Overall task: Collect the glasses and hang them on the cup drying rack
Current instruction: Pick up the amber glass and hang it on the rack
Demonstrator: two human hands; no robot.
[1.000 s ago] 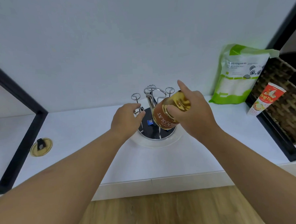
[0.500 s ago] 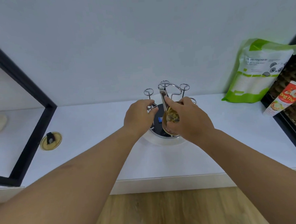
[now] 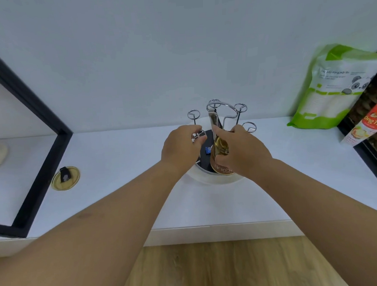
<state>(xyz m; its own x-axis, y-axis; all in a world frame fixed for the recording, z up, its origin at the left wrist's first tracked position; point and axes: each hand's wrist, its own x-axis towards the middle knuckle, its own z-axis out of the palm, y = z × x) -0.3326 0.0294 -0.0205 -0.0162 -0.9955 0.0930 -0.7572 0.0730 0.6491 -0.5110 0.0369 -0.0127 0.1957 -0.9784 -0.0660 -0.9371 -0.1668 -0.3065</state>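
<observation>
Since a second ago the glass (image 3: 221, 156) got flipped mouth-down and lowered onto the rack (image 3: 223, 112), right hand (image 3: 241, 153) clamped around it. Brown lettering near its rim, only partly readable. Going left to right: black frame (image 3: 40, 120), round gold lid (image 3: 65, 178) on the white counter (image 3: 119, 168), left hand (image 3: 180, 148) pinched shut on a rack prong, then a green-and-white pouch (image 3: 335, 87) with a panda, print too small to read, and a red tube (image 3: 367, 122) reading "ong Tho". White wall behind, wood floor below.
</observation>
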